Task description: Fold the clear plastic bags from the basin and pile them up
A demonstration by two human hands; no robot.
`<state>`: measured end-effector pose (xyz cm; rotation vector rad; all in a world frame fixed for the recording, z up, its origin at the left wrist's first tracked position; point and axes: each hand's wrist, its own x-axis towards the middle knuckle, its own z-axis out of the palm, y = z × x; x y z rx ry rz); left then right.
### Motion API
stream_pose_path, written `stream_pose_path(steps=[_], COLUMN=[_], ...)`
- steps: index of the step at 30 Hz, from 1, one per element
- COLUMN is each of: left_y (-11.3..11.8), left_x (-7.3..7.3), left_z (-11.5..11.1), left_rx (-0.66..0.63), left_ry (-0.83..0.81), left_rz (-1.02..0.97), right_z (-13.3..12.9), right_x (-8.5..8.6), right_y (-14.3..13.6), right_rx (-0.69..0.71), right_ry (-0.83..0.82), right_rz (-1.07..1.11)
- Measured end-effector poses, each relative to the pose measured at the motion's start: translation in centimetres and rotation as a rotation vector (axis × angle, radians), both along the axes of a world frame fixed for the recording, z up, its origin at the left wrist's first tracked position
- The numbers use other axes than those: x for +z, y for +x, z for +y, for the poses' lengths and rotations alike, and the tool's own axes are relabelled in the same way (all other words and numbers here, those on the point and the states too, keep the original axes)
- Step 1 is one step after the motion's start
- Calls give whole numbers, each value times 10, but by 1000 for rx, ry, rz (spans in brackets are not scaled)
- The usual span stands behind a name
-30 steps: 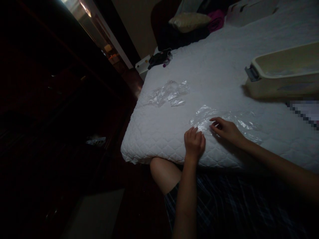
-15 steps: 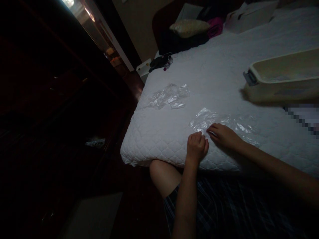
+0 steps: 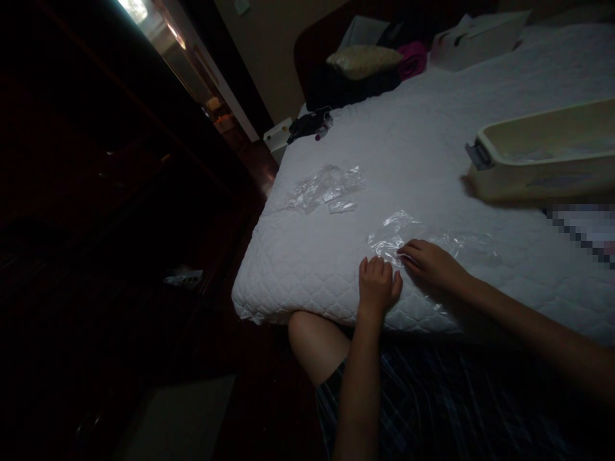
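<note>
A crinkled clear plastic bag [image 3: 391, 234] lies on the white quilted bed cover [image 3: 307, 269], in front of me and stretching right behind my hand. My right hand [image 3: 430, 261] pinches the bag's near edge between thumb and fingertips. Just left of it, my left hand [image 3: 377, 283] rests on the cover at the near edge of the bag, thumb held apart from the fingers, with nothing visible in it. Farther off to the left is a second crumpled clear plastic bag [image 3: 327, 187], touched by neither hand.
To the right stands a cream plastic bin [image 3: 542, 179] with a grey latch. A white box [image 3: 480, 41], a pale pillow-like bundle [image 3: 365, 61] and a rolled magenta cloth [image 3: 412, 59] are at the back. Dark items [image 3: 307, 125] lie at the bed's far left corner.
My left hand's fingers have spread a little and lifted away from the bag's edge. The bag has shifted slightly under my right hand, and part now shows below the right wrist.
</note>
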<state>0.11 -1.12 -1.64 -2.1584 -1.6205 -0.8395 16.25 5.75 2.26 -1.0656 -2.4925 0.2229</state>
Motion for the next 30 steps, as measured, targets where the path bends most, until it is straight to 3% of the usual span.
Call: stream_pose_path(steps=[10, 17, 23, 30], left_y=[0, -1, 0, -3], left_x=[-2, -1, -2, 0], left_z=[0, 0, 0, -2], left_rx=[63, -15, 27, -115], left_ry=[-72, -62, -24, 0], left_rz=[-34, 30, -25, 22], right_z=[3, 2, 2, -10], right_x=[2, -1, 2, -1], right_y=[-3, -5, 15, 48], right_rx=[9, 25, 66, 213], right_ry=[3, -4, 67, 57], right_rz=[-94, -110, 53, 78])
